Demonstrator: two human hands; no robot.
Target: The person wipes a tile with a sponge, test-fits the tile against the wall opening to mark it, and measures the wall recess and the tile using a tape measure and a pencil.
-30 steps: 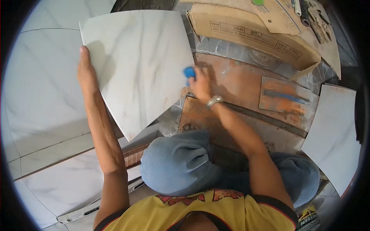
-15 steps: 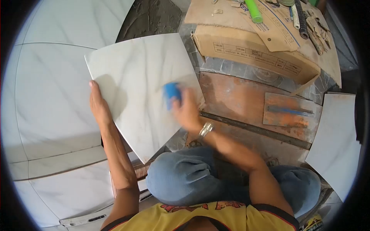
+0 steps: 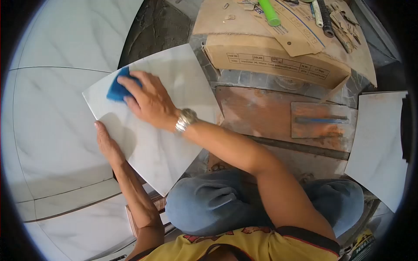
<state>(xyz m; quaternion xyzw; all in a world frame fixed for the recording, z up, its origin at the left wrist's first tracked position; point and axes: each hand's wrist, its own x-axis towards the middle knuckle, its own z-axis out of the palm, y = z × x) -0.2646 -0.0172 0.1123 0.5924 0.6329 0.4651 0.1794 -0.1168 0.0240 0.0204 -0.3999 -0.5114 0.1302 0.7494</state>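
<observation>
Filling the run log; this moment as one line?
left hand: holding white tile at edge | right hand: holding blue sponge on tile face

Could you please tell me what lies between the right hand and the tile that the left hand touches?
In the head view, a blue sponge lies between the right hand and the tile.

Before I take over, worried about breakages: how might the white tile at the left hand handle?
The white tile is likely stiff and heavyish, being a broad slab. Its smooth face may slip; its thin edge and bare corners could chip.
</observation>
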